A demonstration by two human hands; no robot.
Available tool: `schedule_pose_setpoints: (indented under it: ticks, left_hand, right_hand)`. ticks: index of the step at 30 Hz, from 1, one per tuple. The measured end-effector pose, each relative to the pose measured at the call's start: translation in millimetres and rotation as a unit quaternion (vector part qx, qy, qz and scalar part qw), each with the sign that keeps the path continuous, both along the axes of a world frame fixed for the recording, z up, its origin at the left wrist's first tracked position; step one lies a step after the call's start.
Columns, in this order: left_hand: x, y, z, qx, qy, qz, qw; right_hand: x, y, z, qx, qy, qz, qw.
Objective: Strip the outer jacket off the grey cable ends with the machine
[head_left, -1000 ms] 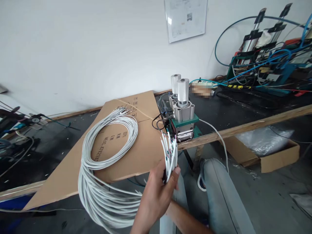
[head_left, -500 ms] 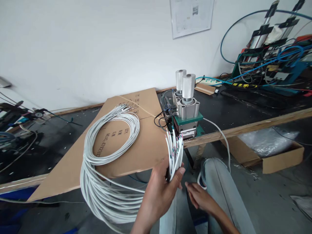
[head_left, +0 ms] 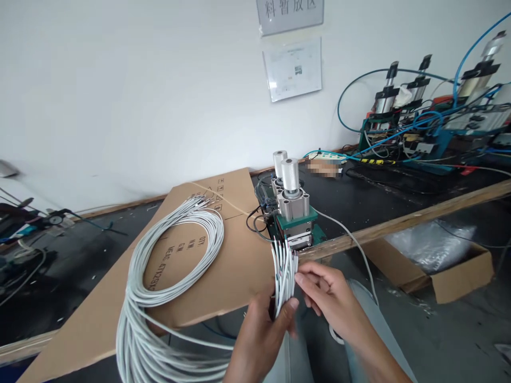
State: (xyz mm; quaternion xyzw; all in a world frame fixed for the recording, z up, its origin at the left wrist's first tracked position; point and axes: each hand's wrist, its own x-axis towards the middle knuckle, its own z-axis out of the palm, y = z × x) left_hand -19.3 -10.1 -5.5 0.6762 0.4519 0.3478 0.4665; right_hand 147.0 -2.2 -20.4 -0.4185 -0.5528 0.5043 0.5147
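My left hand [head_left: 261, 332] is closed around the ends of a bundle of white cables [head_left: 284, 274], held upright with the stripped coloured tips pointing up. The rest of the cables form a big coil [head_left: 167, 276] that lies partly on a flat cardboard sheet [head_left: 235, 250] and hangs off its front edge. My right hand [head_left: 329, 295] has come up beside the tips, its fingertips pinching at one of the cable ends. Just behind the tips stands a small pneumatic press [head_left: 293, 210] with a green base and two metal cylinders on top, at the bench's front edge.
The black bench [head_left: 379, 197] with a wooden edge runs to the right, carrying more pneumatic machines [head_left: 423, 122] with blue hoses. An open cardboard box [head_left: 443, 255] sits on the floor under it. Papers [head_left: 293, 69] hang on the white wall. Tools and cables [head_left: 24, 234] clutter the far left.
My right hand rose from low near my lap up to the cable tips and pinched at them. The view tilted up and the bundle moved closer to the press.
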Motion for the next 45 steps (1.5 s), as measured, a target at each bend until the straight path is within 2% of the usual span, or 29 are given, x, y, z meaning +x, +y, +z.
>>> schedule_pose_setpoints:
  ticks: [4,9,14,19,25,30,33,37,42,45]
  left_hand:
    - [0.0,-0.1,-0.5,0.036,0.026,0.008,0.999]
    - [5.7,-1.6,-0.4,0.088,0.023,0.071,0.993]
    - [7.1,-1.5,-0.5,0.084,0.008,0.086,0.993]
    - [5.7,0.4,1.1,0.069,-0.055,0.168,0.982]
    - [8.7,6.0,10.0,0.027,-0.032,0.079,0.996]
    - [9.1,4.5,14.2,-0.058,-0.115,0.068,0.989]
    - [6.3,2.8,12.1,-0.084,-0.156,0.055,0.983]
    - [3.1,2.7,7.6,-0.081,-0.156,0.05,0.983]
    - [4.2,4.9,7.1,-0.016,-0.08,0.075,0.994]
    - [6.4,7.6,9.0,0.0,-0.038,0.08,0.996]
  right_hand:
    - [1.9,-2.0,-4.9,-0.004,0.001,0.001,1.0]
    - [-2.8,-9.9,-3.5,0.002,0.008,-0.022,1.0]
    - [-8.8,-11.3,-8.4,-0.009,0.045,-0.025,0.999]
    - [-3.8,-18.9,-7.3,0.004,0.01,-0.016,1.0]
    - [-5.4,-33.7,-7.8,0.027,-0.114,0.017,0.993]
    - [-10.5,-36.0,-7.2,0.057,-0.172,0.007,0.983]
    - [-10.6,-35.4,-5.8,0.071,-0.181,0.003,0.981]
    - [-9.4,-36.0,-4.5,0.091,-0.206,-0.01,0.974]
    - [-8.4,-32.5,0.5,0.09,-0.235,-0.009,0.968]
    - [-8.7,-28.9,4.2,0.123,-0.246,0.005,0.962]
